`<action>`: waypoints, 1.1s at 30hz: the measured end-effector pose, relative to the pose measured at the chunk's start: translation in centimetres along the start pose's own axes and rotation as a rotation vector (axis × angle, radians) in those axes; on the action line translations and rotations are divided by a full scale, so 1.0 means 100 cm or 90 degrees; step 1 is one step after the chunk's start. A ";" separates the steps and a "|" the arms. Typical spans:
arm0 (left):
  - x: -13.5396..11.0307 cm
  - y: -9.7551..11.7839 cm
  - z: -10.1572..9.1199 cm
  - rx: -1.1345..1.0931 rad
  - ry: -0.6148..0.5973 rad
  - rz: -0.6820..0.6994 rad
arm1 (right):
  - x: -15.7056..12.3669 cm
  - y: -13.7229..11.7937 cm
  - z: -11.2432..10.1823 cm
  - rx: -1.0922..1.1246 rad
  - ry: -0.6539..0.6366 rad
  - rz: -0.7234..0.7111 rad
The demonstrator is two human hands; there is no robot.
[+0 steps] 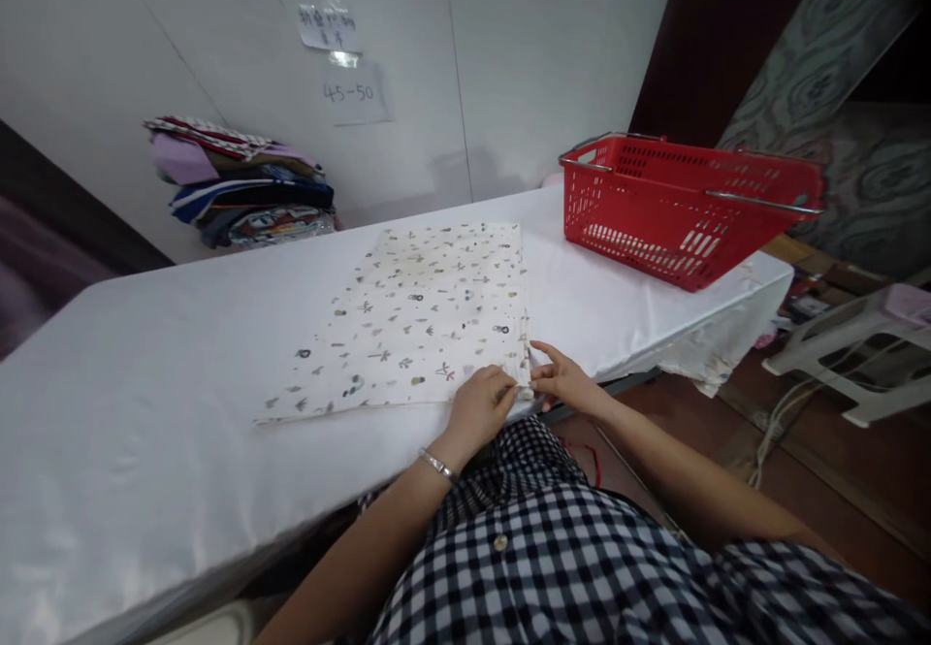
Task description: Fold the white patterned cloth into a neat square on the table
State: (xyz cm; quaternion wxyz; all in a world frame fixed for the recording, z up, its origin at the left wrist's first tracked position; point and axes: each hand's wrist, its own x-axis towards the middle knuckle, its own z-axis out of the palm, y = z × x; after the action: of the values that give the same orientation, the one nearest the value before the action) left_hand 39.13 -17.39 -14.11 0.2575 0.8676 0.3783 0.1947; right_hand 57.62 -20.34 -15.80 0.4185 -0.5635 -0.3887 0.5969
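A white cloth (pixel 414 315) with small printed plants and animals lies flat and folded on the table. Its layered edges meet along the right side. My left hand (pixel 481 401), with a silver bracelet at the wrist, rests on the near right corner, thumb and fingers pinching the cloth there. Just beside it, my right hand (pixel 563 380) touches the same corner from the right. Its index finger reaches up along the layered edge while the thumb and other fingers are by the corner; the fingers are apart.
A red plastic basket (pixel 655 209) with metal handles stands at the table's back right. Folded clothes (pixel 247 184) are piled against the wall at the back left. The white-covered table (pixel 181 403) ends close to my body. A pale plastic stool (pixel 858 359) stands on the floor at the right.
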 end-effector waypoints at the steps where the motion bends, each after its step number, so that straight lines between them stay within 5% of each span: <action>1: -0.001 0.001 0.001 0.005 0.001 0.007 | 0.000 0.001 0.000 0.004 -0.007 0.001; 8: -0.004 -0.001 0.013 0.114 -0.020 0.085 | -0.003 0.001 0.001 -0.010 -0.028 -0.010; 14: -0.002 -0.007 0.023 0.195 -0.028 0.124 | 0.001 -0.005 -0.008 -0.196 -0.019 -0.049; 21: -0.002 -0.010 0.023 0.214 -0.037 0.149 | 0.057 -0.027 -0.032 -0.218 0.162 -0.087; 33: -0.003 -0.013 0.023 0.162 -0.015 0.138 | 0.151 -0.060 -0.036 -0.465 0.232 -0.070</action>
State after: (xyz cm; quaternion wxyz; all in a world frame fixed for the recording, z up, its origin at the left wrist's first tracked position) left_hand 39.45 -17.56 -16.78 0.1272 0.9312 0.3008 0.1617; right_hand 61.34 -4.09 -15.68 0.2839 -0.7500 -0.5240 0.2870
